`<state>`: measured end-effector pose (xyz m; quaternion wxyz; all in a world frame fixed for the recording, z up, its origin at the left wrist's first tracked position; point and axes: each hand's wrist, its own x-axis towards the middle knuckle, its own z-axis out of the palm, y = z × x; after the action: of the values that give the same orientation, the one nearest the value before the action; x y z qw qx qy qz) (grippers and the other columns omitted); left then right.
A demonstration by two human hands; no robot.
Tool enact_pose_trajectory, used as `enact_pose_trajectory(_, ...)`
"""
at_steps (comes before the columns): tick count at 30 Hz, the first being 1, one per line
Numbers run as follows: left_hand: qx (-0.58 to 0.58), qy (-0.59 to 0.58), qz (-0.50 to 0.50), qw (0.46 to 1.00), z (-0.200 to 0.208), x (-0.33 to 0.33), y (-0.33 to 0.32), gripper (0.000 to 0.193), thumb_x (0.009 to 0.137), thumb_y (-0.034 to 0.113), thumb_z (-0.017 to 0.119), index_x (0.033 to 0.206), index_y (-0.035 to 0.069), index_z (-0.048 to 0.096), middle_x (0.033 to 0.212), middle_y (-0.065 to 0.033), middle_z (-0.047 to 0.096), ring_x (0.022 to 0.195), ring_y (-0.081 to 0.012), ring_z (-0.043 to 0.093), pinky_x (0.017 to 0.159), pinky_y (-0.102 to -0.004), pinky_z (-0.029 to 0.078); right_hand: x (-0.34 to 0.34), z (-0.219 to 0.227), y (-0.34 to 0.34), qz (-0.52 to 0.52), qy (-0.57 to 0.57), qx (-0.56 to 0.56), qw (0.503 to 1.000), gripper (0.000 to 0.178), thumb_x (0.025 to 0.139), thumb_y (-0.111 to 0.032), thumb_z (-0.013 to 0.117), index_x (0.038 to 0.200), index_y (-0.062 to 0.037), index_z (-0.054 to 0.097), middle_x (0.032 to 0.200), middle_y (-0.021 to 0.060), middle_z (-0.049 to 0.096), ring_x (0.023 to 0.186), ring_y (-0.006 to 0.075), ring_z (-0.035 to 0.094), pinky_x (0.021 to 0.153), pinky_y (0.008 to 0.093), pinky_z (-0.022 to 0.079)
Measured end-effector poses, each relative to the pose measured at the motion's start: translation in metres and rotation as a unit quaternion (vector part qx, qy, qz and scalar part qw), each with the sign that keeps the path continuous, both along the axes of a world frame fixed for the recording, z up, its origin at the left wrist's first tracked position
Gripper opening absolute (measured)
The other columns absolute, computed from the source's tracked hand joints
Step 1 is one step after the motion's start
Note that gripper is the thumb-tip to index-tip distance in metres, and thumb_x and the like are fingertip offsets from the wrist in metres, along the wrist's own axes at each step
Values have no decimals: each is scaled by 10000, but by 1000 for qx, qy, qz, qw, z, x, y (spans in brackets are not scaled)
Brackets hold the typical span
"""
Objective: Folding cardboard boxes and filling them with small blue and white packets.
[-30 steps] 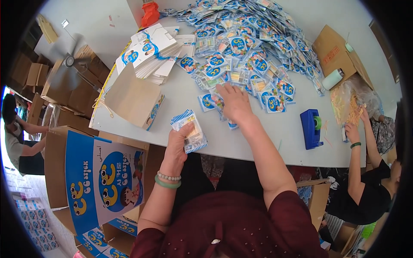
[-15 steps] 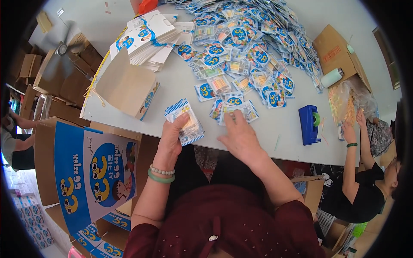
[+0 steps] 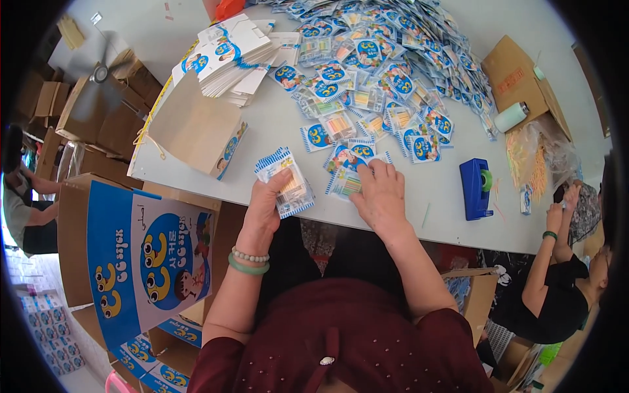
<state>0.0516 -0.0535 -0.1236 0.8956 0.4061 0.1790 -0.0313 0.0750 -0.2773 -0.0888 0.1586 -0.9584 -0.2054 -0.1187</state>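
**Right hand shifts a little rightward across the front packets; the left hand's stack stays where it was**

At the right edge, the co-worker's hands (image 3: 555,217) have also dropped away from the pale strands (image 3: 521,160).

On the white table (image 3: 440,187), most of the sorting looks undone: a broad heap (image 3: 419,46) of packets fills the top of the frame, and loose packets (image 3: 337,124) spread below it to the centre. What is gathered so far is the small stack (image 3: 293,196) at centre, gripped by the left hand (image 3: 263,196) with its thumb across the front; its count can't be read. The right hand (image 3: 383,196), just right of centre, rests bent fingers on one front packet (image 3: 342,185); whether they pinch it, I can't tell.

A big blue-and-white carton (image 3: 154,262) stands lower left. Upper right, a brown box (image 3: 514,73) lies tilted. In the left half, an open box (image 3: 196,124) sits between the left hand and the flat cartons (image 3: 232,56), in the way of a straight reach; its inside is hidden. Right of centre are a blue tape dispenser (image 3: 473,190), a pale bottle (image 3: 511,118) and a thin stick (image 3: 426,215).
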Motion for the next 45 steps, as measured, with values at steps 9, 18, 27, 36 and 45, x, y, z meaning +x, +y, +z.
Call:
enact_pose_trajectory(9, -2, 2, -1, 1000, 5, 0, 0, 306, 843, 84, 636, 1129, 7, 558, 1013, -77, 648, 880, -184, 652, 782, -327, 547, 19, 4, -1, -1, 145, 142, 979, 161, 658, -68, 633, 794, -60, 545, 955, 83, 540, 1017, 274, 494, 900, 427, 346)
enact_pose_trajectory(18, 11, -25, 1, 1000, 6, -1, -8, 326, 818, 52, 657, 1127, 26, 553, 1034, -61, 640, 909, -166, 631, 795, -313, 527, 16, -12, 21, 47, -138, -13, 989, 132, 743, -28, 615, 856, -42, 547, 892, 90, 557, 909, 280, 558, 946, 437, 385)
enact_pose_trajectory(27, 62, -57, 26, 996, 16, -2, -29, 320, 915, 202, 562, 1184, 31, 531, 1101, -65, 626, 979, -167, 616, 852, -318, 506, 1, -6, 59, 30, 335, 604, 723, 225, 796, -16, 629, 1014, -14, 570, 969, 55, 615, 825, 104, 578, 724, 264, 475)
enact_pose_trajectory(36, 30, -39, -16, 999, 7, -4, -21, 400, 830, 164, 676, 1181, 27, 541, 1071, -73, 634, 921, -167, 623, 830, -313, 506, -17, -6, 78, 31, 127, 440, 888, 170, 810, -62, 598, 979, -42, 592, 965, 143, 611, 841, 316, 586, 727, 344, 475)
enact_pose_trajectory(45, -68, -12, -1, 998, 12, -1, -17, 375, 830, 98, 624, 1179, -4, 535, 1065, -112, 646, 923, -231, 661, 780, -378, 571, 32, -16, -41, 2, 17, 11, 1000, 245, 759, -96, 607, 999, -62, 644, 1041, 110, 587, 1121, 298, 477, 1030, 441, 297)
